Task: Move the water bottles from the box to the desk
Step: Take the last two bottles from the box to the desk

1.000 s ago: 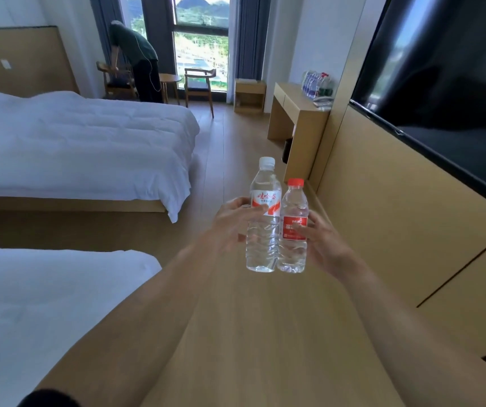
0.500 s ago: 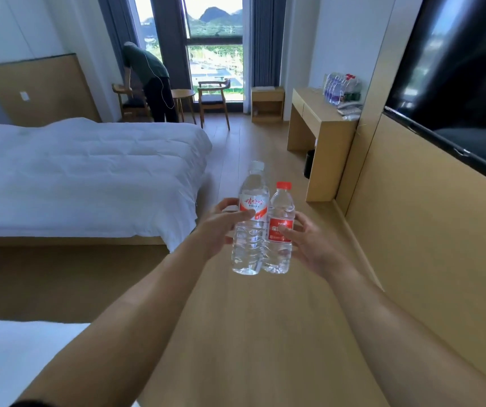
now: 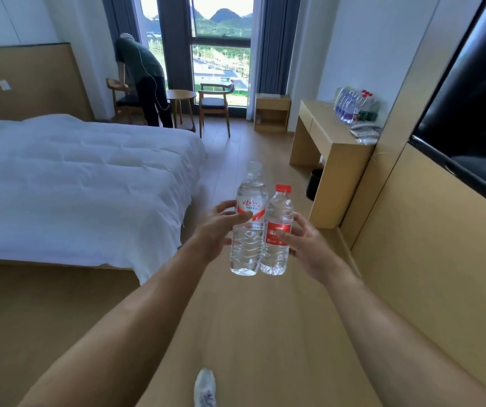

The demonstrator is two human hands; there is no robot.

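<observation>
Hotel room, wood floor (image 3: 265, 333), white bed (image 3: 74, 186) at left. Left hand (image 3: 216, 227) grips white-capped bottle (image 3: 249, 230); right hand (image 3: 309, 245) grips red-capped bottle (image 3: 278, 230). Both upright, touching, held mid-air above floor. Table (image 3: 324, 133) well ahead at right wall, carrying more bottles (image 3: 353, 107).

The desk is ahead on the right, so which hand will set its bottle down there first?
Probably the right hand: it holds the red-capped bottle on the side nearer the desk.
</observation>
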